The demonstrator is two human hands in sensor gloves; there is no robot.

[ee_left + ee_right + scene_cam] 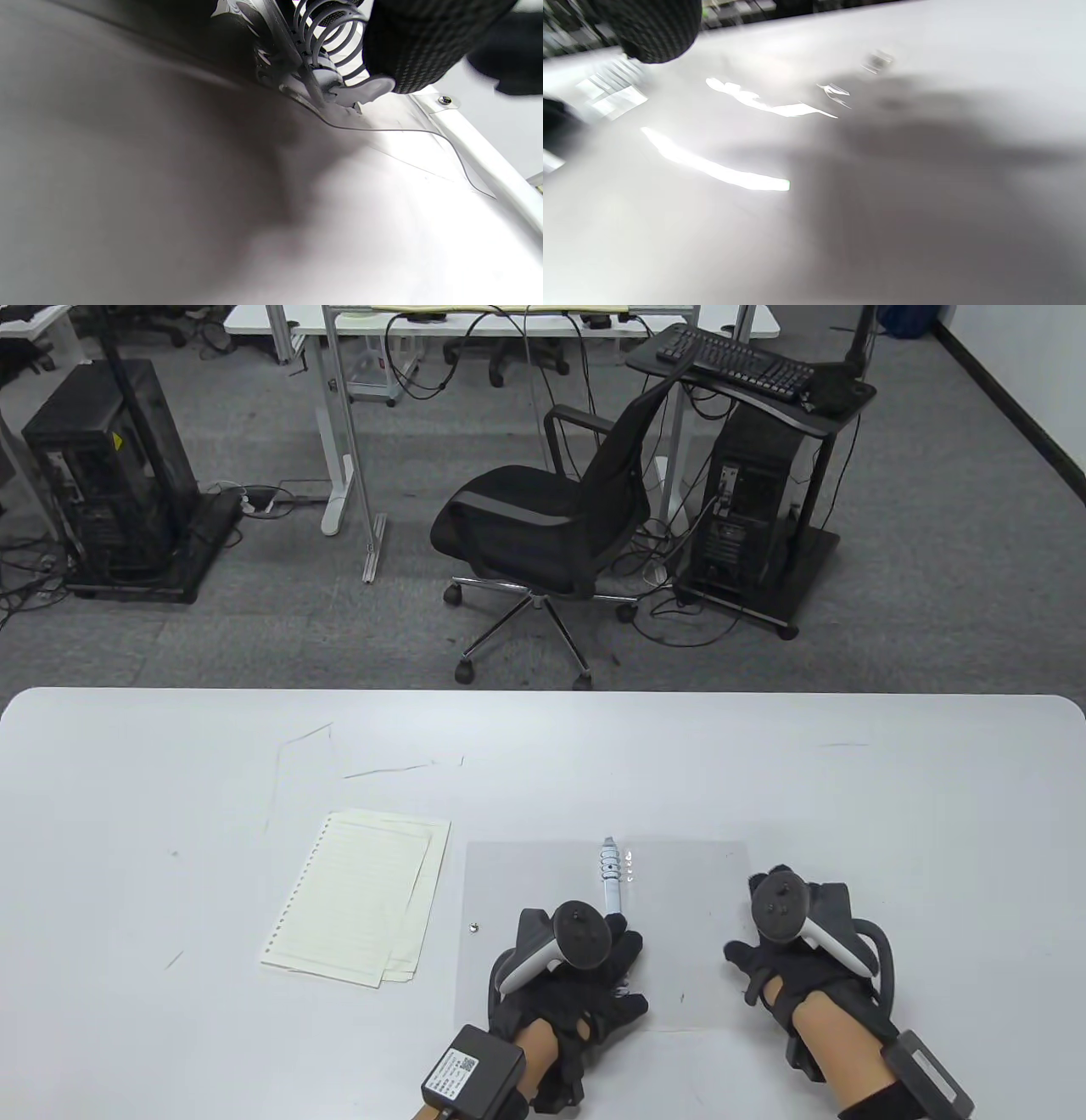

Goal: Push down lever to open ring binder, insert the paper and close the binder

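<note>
A translucent ring binder (679, 916) lies open and flat on the white table, its ring spine (609, 874) running down the middle. My left hand (624, 950) sits over the near end of the spine. In the left wrist view a gloved fingertip (403, 55) presses on the grey lever tab (365, 89) at the foot of the rings (335, 38). My right hand (764, 959) rests on the right cover near its edge, holding nothing; one of its fingertips (657, 29) shows in the blurred right wrist view. A stack of punched lined paper (356, 899) lies left of the binder.
The table's far edge (543, 691) runs across the middle of the table view. Beyond it stand an office chair (543, 526) and computer carts. Faint scratch marks (382, 770) cross the tabletop behind the paper.
</note>
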